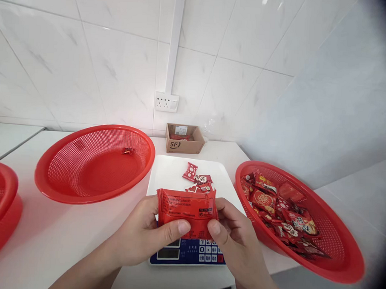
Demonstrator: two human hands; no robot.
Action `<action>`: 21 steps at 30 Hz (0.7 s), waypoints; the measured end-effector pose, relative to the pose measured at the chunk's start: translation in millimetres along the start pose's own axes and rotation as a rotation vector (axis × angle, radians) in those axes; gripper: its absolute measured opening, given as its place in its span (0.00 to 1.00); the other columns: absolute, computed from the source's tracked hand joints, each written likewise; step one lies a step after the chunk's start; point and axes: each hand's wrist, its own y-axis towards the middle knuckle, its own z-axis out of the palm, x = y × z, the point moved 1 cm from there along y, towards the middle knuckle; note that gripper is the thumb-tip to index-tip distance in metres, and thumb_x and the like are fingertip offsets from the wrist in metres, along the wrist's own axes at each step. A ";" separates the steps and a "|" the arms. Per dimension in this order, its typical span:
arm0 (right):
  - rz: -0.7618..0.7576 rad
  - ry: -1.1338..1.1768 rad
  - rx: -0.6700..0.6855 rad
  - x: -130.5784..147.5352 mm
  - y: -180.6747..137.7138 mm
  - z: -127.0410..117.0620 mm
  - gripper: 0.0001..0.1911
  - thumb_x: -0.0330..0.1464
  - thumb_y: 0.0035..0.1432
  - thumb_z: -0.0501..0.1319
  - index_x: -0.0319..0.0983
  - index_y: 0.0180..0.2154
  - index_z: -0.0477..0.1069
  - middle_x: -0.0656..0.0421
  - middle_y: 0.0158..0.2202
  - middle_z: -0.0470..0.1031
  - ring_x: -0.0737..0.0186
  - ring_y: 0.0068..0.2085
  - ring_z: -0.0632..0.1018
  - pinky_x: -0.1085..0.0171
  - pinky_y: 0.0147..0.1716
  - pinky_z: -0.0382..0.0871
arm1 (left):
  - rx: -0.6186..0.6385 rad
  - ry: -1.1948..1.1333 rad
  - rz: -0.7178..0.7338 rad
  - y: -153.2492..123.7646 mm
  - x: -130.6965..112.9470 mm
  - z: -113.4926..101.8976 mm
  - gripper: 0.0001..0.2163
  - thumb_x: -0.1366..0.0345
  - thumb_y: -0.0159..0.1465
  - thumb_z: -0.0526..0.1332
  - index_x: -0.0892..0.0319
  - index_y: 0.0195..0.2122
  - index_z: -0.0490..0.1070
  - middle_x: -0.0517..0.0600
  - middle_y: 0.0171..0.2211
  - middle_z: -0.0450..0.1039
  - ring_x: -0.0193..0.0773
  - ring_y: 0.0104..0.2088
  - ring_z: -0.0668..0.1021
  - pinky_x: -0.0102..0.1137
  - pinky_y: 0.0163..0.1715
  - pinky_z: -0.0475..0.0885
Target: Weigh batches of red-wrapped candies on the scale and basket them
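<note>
a flat red packet [187, 212] is being pinched by the fingers of the left hand [144, 234] and right hand [236, 238] above a scale [178, 178]; candies [198, 181] are lying at twelve o'clock, a full basket [335, 257] at three.

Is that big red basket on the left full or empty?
Nearly empty: the left basket holds one small wrapped sweet near its far rim.

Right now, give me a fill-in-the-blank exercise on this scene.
1. Both hands hold one red ____ above the scale.
2. The basket on the right is full of red ____.
3. The cardboard box stands against the ____.
4. The left basket holds just ____ packet.

Missing words: packet; packets; wall; one
</note>
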 end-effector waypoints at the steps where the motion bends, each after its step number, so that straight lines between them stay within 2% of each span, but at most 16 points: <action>1: -0.001 0.001 0.001 0.3 -0.3 0.3 0.13 0.43 0.57 0.59 0.41 0.35 0.70 0.59 0.30 0.73 0.64 0.30 0.72 0.68 0.30 0.68 | 0.010 -0.003 0.005 0.3 0.3 -0.2 0.15 0.63 0.62 0.59 0.56 0.50 0.72 0.52 0.48 0.74 0.46 0.46 0.75 0.36 0.45 0.71; 6: -0.028 0.001 -0.003 1.7 -0.4 1.6 0.10 0.41 0.58 0.59 0.42 0.36 0.70 0.60 0.31 0.74 0.65 0.31 0.73 0.70 0.31 0.68 | 0.045 -0.014 0.025 1.1 1.3 -0.5 0.15 0.64 0.63 0.59 0.53 0.51 0.70 0.50 0.49 0.73 0.44 0.48 0.74 0.34 0.45 0.71; 12: -0.046 -0.041 -0.010 2.6 -0.5 2.4 0.07 0.39 0.59 0.59 0.42 0.34 0.70 0.62 0.29 0.74 0.67 0.29 0.73 0.71 0.29 0.67 | 0.112 -0.123 0.021 3.7 -0.3 1.1 0.17 0.64 0.61 0.61 0.53 0.52 0.69 0.50 0.48 0.74 0.44 0.48 0.75 0.36 0.47 0.70; 21: -0.067 -0.079 -0.029 1.7 -0.5 4.0 0.07 0.38 0.59 0.58 0.42 0.34 0.70 0.62 0.28 0.74 0.67 0.28 0.72 0.71 0.29 0.67 | 0.057 -0.110 -0.010 1.7 -0.9 3.0 0.15 0.66 0.62 0.60 0.53 0.50 0.71 0.48 0.45 0.76 0.40 0.45 0.76 0.32 0.44 0.72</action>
